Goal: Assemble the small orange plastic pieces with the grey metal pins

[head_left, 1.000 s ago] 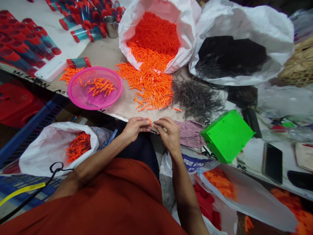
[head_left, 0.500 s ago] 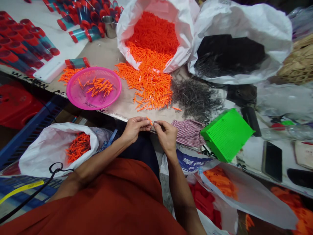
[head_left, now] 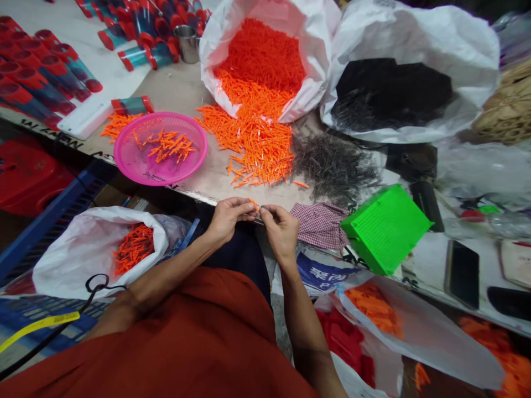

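Note:
At the table's front edge, my left hand (head_left: pixel 230 218) pinches a small orange plastic piece (head_left: pixel 253 204) between thumb and fingertips. My right hand (head_left: pixel 282 229) meets it from the other side, thumb and forefinger pressed together; whatever thin part it grips is too small to make out. Beyond my hands lies a loose heap of orange plastic pieces (head_left: pixel 265 152), spilling from a white sack (head_left: pixel 317 41). To its right is a pile of thin dark pieces (head_left: pixel 332 166) in front of another white sack (head_left: pixel 468 61). A pink basket (head_left: pixel 161 176) on the left holds several orange pieces with dark ends.
A green basket (head_left: pixel 388 229) and checked cloth (head_left: pixel 319 224) lie right of my hands. A phone (head_left: pixel 462 273) rests further right. Red-capped clear tubes (head_left: pixel 53 72) and a metal cup (head_left: pixel 187 45) stand at back left. Below the table edge is an open white sack (head_left: pixel 74 254).
Both hands stay almost in place with fingertips together. The right hand has tilted very slightly inward; the whole view has shifted a little.

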{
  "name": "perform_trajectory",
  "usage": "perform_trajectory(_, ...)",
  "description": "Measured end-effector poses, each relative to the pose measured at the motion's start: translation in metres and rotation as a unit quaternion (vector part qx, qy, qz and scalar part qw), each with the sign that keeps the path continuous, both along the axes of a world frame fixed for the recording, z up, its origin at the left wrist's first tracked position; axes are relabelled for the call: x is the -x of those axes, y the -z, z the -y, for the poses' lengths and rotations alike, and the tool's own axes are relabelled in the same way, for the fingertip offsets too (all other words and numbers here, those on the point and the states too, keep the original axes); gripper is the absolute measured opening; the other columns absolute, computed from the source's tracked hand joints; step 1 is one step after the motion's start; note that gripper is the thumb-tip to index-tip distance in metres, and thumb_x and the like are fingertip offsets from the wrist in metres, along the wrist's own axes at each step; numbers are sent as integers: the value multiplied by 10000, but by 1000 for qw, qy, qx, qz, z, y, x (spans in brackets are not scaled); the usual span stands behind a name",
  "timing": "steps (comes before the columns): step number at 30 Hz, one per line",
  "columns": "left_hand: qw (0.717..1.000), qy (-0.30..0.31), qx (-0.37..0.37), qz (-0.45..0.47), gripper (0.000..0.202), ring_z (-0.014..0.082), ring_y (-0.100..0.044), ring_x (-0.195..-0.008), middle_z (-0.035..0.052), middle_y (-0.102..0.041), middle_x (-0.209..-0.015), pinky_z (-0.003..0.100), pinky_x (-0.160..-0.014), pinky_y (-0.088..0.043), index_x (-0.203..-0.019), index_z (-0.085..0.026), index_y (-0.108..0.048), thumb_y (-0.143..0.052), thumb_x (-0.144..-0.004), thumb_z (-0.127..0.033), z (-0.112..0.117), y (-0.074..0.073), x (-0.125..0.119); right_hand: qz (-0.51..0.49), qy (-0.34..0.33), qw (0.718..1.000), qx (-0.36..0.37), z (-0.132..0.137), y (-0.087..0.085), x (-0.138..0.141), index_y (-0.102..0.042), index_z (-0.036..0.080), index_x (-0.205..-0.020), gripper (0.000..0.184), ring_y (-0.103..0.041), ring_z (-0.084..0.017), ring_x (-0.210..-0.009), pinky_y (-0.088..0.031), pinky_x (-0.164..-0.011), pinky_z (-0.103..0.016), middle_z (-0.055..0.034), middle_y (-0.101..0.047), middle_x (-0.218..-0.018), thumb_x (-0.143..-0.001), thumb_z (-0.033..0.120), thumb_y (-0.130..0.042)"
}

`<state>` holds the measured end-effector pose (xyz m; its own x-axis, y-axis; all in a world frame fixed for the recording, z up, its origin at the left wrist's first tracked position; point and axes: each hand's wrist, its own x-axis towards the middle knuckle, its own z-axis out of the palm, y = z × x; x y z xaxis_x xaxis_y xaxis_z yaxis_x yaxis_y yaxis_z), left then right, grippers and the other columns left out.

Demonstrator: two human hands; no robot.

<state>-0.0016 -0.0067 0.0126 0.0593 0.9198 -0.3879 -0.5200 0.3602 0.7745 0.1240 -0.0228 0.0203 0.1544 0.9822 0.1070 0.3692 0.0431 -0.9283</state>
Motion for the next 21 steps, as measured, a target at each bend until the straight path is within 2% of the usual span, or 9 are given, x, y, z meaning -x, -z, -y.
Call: perform_trajectory(21,1000,10,14,14,204,110,-616,-531,28,-661,-590,238,-584,-510,-681,-102,-654,-757,-573,-241,0,0,0,24,-10,999,-37,2,5,-1,-683,190,-821,132,-639,-153,-694,-508,-646,-273,-25,-708,-791,-783,275,-590)
